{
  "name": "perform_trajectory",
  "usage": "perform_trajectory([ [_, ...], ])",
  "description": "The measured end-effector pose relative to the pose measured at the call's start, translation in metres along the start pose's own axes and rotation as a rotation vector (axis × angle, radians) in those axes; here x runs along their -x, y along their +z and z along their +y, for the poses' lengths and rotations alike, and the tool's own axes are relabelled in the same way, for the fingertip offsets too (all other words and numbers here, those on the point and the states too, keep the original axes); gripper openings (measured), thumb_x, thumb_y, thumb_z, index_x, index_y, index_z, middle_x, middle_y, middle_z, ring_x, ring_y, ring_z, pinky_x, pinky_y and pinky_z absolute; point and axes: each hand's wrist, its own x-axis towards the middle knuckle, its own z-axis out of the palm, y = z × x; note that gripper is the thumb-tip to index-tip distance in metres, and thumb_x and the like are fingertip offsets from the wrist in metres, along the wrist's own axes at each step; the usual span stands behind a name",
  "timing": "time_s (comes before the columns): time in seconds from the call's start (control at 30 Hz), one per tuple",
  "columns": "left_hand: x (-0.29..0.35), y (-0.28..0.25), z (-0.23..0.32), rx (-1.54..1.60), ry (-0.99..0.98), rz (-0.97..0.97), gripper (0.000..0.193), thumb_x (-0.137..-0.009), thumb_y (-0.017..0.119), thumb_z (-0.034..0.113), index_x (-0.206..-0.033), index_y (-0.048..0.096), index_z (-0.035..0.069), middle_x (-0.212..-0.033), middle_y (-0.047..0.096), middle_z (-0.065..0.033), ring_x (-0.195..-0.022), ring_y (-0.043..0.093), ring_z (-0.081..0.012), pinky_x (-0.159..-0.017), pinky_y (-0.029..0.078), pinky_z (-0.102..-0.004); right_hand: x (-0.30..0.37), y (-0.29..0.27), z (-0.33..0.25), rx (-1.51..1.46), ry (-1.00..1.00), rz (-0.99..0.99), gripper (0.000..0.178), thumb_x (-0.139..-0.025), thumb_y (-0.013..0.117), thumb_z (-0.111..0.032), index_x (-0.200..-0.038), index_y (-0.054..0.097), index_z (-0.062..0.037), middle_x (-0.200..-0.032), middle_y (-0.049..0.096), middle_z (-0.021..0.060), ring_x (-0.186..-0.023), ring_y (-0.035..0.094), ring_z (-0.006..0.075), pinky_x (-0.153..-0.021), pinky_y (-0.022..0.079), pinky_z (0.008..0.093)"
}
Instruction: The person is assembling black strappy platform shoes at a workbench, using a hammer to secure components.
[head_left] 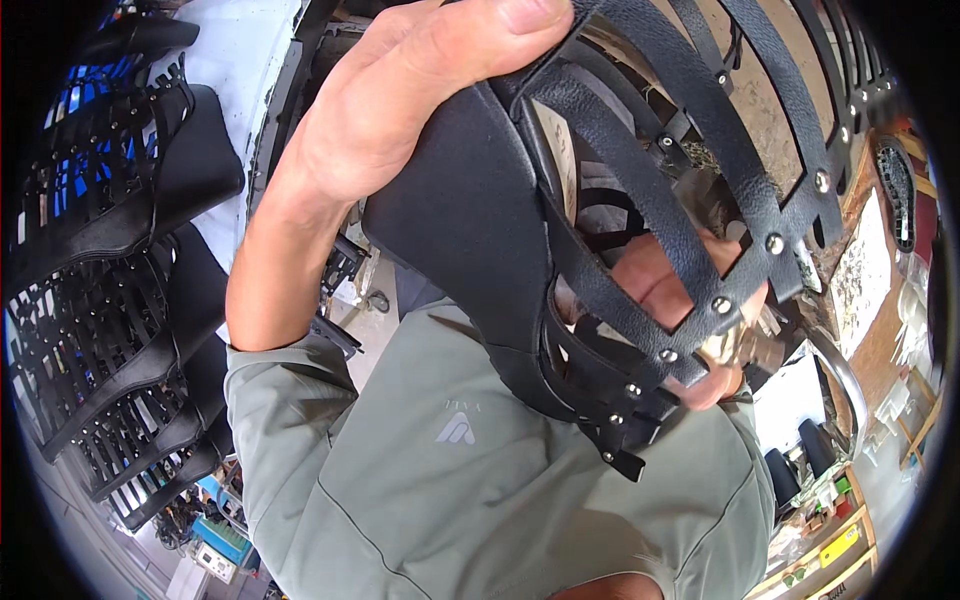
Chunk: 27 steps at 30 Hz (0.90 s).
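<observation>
A black leather piece (470, 190) fills the upper middle, close to me. It has a smooth solid panel on one side and an open cage of crossing straps (735, 150) joined by silver rivets. My left hand (390, 95) is closed over its top edge, with the thumb lying along the rim. Behind the straps at the lower right, my right hand (655, 280) shows only in part through the gaps. Its fingers are curled around something shiny beside the riveted strap ends, too hidden to name.
Several similar black leather pieces (200, 170) with strips hang or stack at the left, by a white sheet (215, 60). A dark shoe sole (895, 190) is at the far right. A curved metal tube (845, 385) stands below it, near a wooden rack (835, 560).
</observation>
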Motion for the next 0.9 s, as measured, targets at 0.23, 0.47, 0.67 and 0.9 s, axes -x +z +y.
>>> perform_trajectory([
  [0.23,-0.021,-0.017,-0.027,0.090,0.254,-0.283,0.053,-0.091,0.059,0.041,-0.113,0.059,-0.008,-0.097,0.064,-0.0073,-0.086,0.056,-0.0126,-0.076,0.044,-0.0249,0.011,0.023,-0.042,-0.206,0.672,0.413,0.039,-0.076,0.072,-0.012,-0.107,0.059,0.0075,-0.095,0.067,0.0242,-0.080,0.070,0.0284,-0.069,0.056,0.0363],
  [0.47,0.008,0.002,0.012,0.071,-0.112,-0.059,0.051,-0.093,0.057,0.038,-0.117,0.057,-0.007,-0.104,0.062,-0.0079,-0.094,0.055,-0.0144,-0.083,0.043,-0.0272,-0.015,0.032,-0.040,-0.615,1.460,0.426,0.027,-0.082,0.064,-0.013,-0.099,0.063,0.0064,-0.088,0.068,0.0203,-0.066,0.066,0.0200,-0.055,0.052,0.0334],
  [0.67,-0.015,0.021,0.047,0.127,-0.172,-0.328,0.059,-0.093,0.056,0.042,-0.128,0.050,-0.006,-0.118,0.058,-0.0119,-0.105,0.052,-0.0180,-0.093,0.039,-0.0293,-0.038,-0.018,-0.018,0.383,0.018,0.311,0.043,-0.081,0.072,-0.038,-0.085,0.058,0.0035,-0.076,0.062,0.0170,-0.064,0.061,0.0186,-0.057,0.050,0.0284],
  [0.9,-0.016,-0.028,-0.055,0.700,0.262,-0.613,0.097,-0.077,0.061,0.067,-0.137,0.038,-0.005,-0.135,0.048,-0.0201,-0.116,0.055,-0.0238,-0.094,0.049,-0.0338,0.000,-0.005,-0.014,0.011,0.089,0.520,0.036,-0.077,0.074,-0.025,-0.089,0.063,0.0069,-0.083,0.065,0.0206,-0.074,0.065,0.0269,-0.065,0.053,0.0366],
])
